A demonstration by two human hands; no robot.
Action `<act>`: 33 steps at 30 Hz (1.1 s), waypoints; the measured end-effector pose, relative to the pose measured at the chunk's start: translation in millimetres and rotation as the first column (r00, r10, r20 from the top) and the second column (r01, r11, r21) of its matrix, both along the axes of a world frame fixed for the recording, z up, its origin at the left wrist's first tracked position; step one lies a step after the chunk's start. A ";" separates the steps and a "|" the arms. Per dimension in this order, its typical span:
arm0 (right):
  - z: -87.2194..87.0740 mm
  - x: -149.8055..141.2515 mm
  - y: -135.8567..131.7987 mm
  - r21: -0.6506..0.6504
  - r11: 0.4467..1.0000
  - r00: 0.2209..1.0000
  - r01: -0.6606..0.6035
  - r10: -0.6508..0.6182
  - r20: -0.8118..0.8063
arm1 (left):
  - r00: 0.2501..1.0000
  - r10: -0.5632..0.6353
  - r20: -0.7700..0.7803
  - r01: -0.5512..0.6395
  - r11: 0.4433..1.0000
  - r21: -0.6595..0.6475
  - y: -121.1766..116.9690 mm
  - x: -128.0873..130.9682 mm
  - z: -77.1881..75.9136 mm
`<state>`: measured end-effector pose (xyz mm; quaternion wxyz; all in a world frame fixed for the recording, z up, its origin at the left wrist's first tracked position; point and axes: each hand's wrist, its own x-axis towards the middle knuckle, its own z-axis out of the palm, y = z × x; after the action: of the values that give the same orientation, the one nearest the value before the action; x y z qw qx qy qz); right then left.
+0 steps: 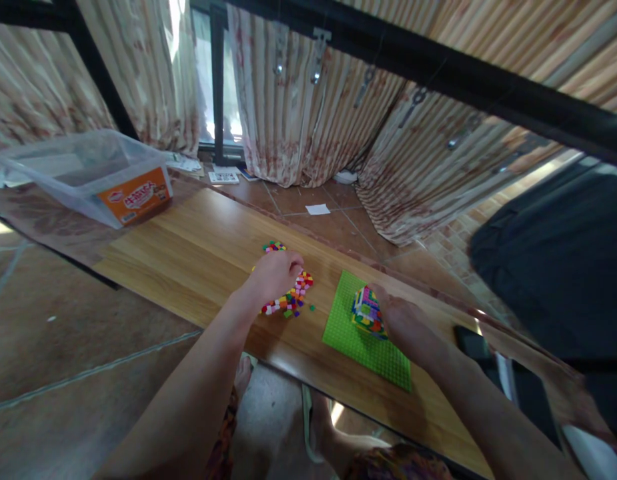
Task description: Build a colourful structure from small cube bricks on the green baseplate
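Observation:
My left hand (278,272) hovers over a loose pile of small colourful toy bricks (303,283), with its fingers curled together. Whatever may be between those fingertips is hidden. On a green studded baseplate (338,320) stands a boxy structure of multicoloured toy bricks (367,310), with yellow, pink, green and blue parts. My right hand (393,310) is against the structure's right side, fingers bent around its far edge and partly out of sight. The bricks beneath the left hand are partly covered by it.
The wooden table (198,233) is long and narrow. At its far left sits a clear plastic bin (88,173) with an orange label. A dark phone-like object (471,343) lies to the right, near my right forearm. Curtains (308,120) hang beyond a black bar (388,60).

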<state>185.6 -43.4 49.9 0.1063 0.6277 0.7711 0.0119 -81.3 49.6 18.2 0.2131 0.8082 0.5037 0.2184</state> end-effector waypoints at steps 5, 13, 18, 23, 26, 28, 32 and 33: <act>-1.5 8.5 -0.1 0.075 0.991 0.969 0.114 -0.094 -0.228 | 1.000 0.000 0.016 0.000 1.000 0.002 0.3 -1.2 -1.6; -24.0 42.1 -9.2 0.092 0.891 0.626 0.445 -0.237 -0.743 | 1.000 -0.025 0.003 0.025 1.000 0.001 -0.8 -0.5 2.5; -34.9 41.4 -11.8 0.084 0.836 0.603 0.543 -0.318 -0.732 | 1.000 -0.025 0.004 0.025 1.000 -0.018 -2.3 1.3 6.3; -42.3 38.9 -7.6 -0.004 0.816 0.491 0.578 -0.352 -0.797 | 1.000 -0.024 -0.014 0.024 1.000 -0.008 -0.9 0.1 4.8; -45.7 41.3 -3.2 -0.094 0.810 0.370 0.579 -0.365 -0.854 | 1.000 -0.024 0.004 0.024 1.000 0.010 1.1 -1.7 0.7; -46.4 42.7 -0.3 -0.105 0.815 0.352 0.570 -0.358 -0.865 | 1.000 -0.027 0.005 0.027 1.000 0.016 1.7 -2.2 -0.3; -40.1 42.9 -0.2 -0.093 0.819 0.371 0.566 -0.354 -0.859 | 0.999 -0.032 -0.009 0.033 0.999 0.029 -0.4 -3.0 4.7; -37.2 41.5 -2.2 -0.084 0.810 0.369 0.580 -0.354 -0.859 | 0.999 -0.032 -0.005 0.032 0.999 0.034 -1.2 -3.8 6.8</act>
<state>227.1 -45.6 12.7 -0.3562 0.7521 0.5027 -0.2340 -85.1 48.3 24.9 0.2015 0.8202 0.4873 0.2218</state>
